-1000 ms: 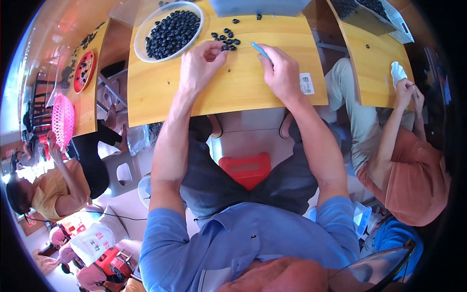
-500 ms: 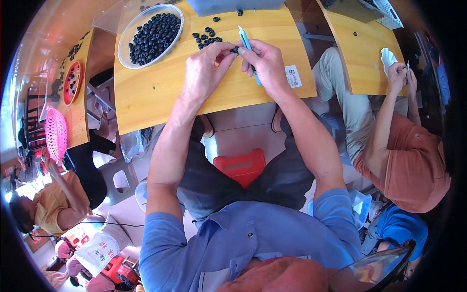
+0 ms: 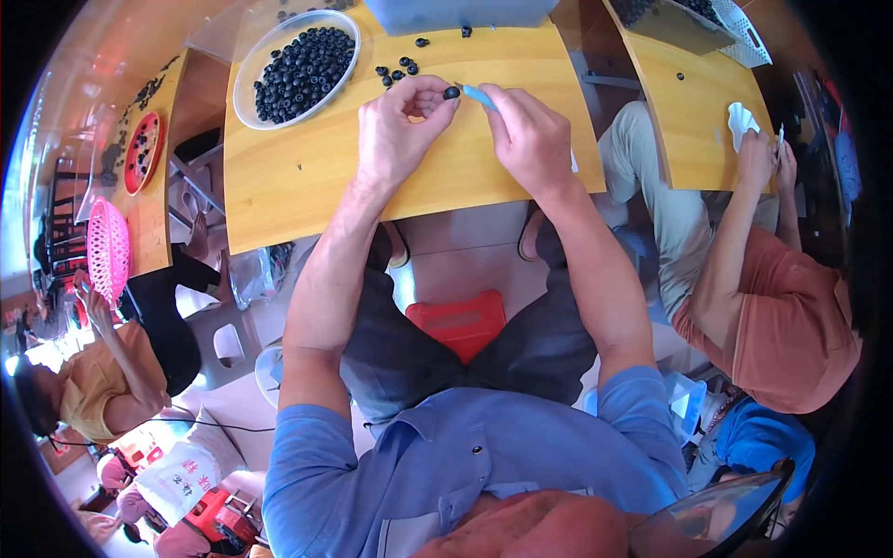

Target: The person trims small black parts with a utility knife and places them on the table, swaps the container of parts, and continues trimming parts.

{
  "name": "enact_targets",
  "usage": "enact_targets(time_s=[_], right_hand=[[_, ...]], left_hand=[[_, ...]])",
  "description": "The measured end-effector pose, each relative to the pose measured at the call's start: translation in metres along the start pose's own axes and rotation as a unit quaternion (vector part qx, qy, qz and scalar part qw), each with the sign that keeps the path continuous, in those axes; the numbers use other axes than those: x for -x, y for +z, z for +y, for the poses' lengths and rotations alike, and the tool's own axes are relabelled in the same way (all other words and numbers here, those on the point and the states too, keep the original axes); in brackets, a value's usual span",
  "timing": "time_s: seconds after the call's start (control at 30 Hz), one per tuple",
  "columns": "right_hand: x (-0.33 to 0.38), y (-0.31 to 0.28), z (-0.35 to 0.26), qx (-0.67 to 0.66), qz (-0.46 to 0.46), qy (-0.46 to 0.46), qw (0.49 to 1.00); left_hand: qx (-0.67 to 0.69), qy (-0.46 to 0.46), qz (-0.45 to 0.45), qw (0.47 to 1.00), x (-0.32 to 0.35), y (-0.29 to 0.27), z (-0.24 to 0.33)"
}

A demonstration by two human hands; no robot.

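My left hand (image 3: 402, 130) pinches one small dark round fruit (image 3: 452, 92) between thumb and fingertips above the yellow wooden table (image 3: 307, 181). My right hand (image 3: 532, 135) grips a thin light-blue tool (image 3: 478, 96) whose tip points at that fruit. Several loose dark fruits (image 3: 398, 71) lie on the table just beyond my left hand. A clear round bowl (image 3: 296, 67) full of the same dark fruits stands at the far left of the table.
A grey box (image 3: 460, 13) sits at the table's far edge. A person in an orange top (image 3: 791, 316) works at a second yellow table (image 3: 693, 121) on the right. On the left, another person holds a pink basket (image 3: 107, 246) near a red dish (image 3: 141, 152). A red stool (image 3: 460, 321) stands under me.
My hands have come together and lifted off the table. The left hand picked one fruit from the loose pile, and the blue tool's tip swung toward it.
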State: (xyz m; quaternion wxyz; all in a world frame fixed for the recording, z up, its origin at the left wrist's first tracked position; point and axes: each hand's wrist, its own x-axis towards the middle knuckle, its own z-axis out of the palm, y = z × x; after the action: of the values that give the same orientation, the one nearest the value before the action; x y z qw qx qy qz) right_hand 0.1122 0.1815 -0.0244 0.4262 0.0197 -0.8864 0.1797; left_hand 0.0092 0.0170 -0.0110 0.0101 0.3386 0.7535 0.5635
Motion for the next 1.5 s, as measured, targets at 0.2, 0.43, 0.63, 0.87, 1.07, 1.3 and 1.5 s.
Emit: enact_targets(time_s=[0.2,0.43,0.63,0.87,1.07,1.3,1.5], right_hand=[[0.002,0.000,-0.001,0.053,0.001,-0.050,0.997],[0.000,-0.002,-0.003,0.075,-0.002,-0.060,0.995],[0.001,-0.001,-0.002,0.079,-0.005,-0.063,0.995],[0.000,0.002,-0.002,0.072,-0.003,-0.060,0.996],[0.001,0.008,0.021,0.141,-0.069,0.041,0.987],[0.005,0.005,0.014,0.112,-0.076,0.044,0.990],[0.006,0.008,0.019,0.120,-0.090,0.045,0.988]], left_hand=[[0.032,-0.035,0.008,0.999,-0.001,0.000,0.001],[0.014,-0.029,0.009,0.999,-0.001,0.000,0.003],[0.006,-0.028,0.010,1.000,-0.001,-0.001,0.004],[-0.027,0.000,0.024,0.999,0.000,-0.004,0.007],[0.044,0.075,0.114,0.990,-0.001,-0.021,0.001],[-0.268,0.022,0.248,0.931,-0.042,-0.115,-0.037],[-0.239,0.089,0.067,0.965,-0.026,-0.076,-0.036]])
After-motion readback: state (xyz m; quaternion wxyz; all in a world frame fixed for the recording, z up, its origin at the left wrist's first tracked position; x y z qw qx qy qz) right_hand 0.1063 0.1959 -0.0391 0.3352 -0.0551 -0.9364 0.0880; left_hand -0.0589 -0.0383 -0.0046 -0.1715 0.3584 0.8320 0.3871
